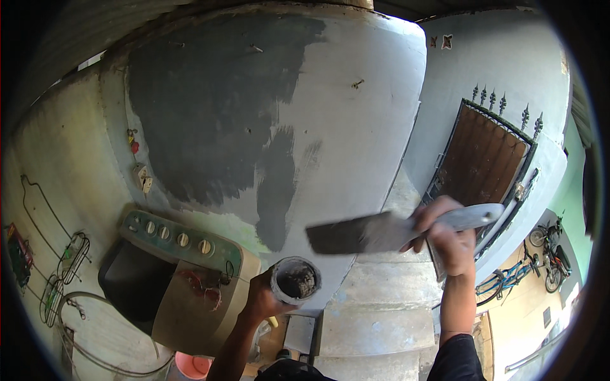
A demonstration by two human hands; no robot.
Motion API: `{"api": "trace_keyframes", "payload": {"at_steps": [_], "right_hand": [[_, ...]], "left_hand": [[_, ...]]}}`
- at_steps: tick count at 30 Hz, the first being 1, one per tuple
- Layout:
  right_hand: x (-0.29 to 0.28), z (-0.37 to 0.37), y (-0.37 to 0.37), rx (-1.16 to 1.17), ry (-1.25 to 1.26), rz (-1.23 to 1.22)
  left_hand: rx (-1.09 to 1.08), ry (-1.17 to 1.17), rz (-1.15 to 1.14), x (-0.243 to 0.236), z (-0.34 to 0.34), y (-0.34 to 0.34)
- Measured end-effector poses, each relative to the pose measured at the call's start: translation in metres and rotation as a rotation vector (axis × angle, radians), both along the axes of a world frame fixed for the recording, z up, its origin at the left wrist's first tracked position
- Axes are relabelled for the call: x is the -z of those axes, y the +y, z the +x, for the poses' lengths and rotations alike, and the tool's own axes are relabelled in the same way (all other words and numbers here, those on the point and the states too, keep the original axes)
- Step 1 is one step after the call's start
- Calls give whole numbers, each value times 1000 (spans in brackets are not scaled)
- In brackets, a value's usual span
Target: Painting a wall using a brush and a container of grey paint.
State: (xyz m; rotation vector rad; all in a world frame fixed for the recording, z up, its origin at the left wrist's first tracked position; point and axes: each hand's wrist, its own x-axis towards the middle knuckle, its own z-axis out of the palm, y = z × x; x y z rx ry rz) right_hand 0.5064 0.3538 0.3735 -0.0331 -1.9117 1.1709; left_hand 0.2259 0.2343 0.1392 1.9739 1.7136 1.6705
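Note:
My left hand (258, 297) grips a small round paint cup (276, 284) from its left side. Its rim is smeared grey, and dark grey paint (297, 280) lies inside. To the right, my right hand (446, 233) is closed round a wide, flat paintbrush (375, 235) with a pale grey handle, held roughly level and slightly blurred. The dark bristle end points left, above and to the right of the cup, apart from it. Beyond them stands a wall (356, 146), light grey on the right, with a large dark grey painted patch (210, 114) having ragged brushed edges.
A washing machine (190, 254) with several knobs stands at the wall's lower left. Concrete steps (381, 298) run beside the wall, and a brown metal gate (483, 152) is at right. Screws (358, 84) stick out of the wall. A pink basin (192, 366) sits below.

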Motion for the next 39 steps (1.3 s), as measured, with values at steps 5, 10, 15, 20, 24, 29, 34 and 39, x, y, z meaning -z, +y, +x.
{"api": "trace_keyframes", "payload": {"at_steps": [5,10,15,20,24,29,34,39], "right_hand": [[2,-40,14,-78,-337,2],[-3,-63,23,-61,-389,101],[7,-113,29,-194,-516,377],[22,-137,30,-120,-648,668],[30,-140,46,-196,-568,649],[15,-128,40,79,-142,175],[15,-126,49,154,-357,-19],[35,-134,76,-1,-244,-355]], "left_hand": [[40,-6,124,-14,-7,9],[112,-17,157,-30,-17,42],[145,-56,142,-37,-32,52],[125,-53,98,-40,-43,58],[142,-66,84,-42,-47,61],[168,-103,81,-44,-48,70],[7,121,228,-56,-46,88],[5,120,164,-53,-52,99]]}}
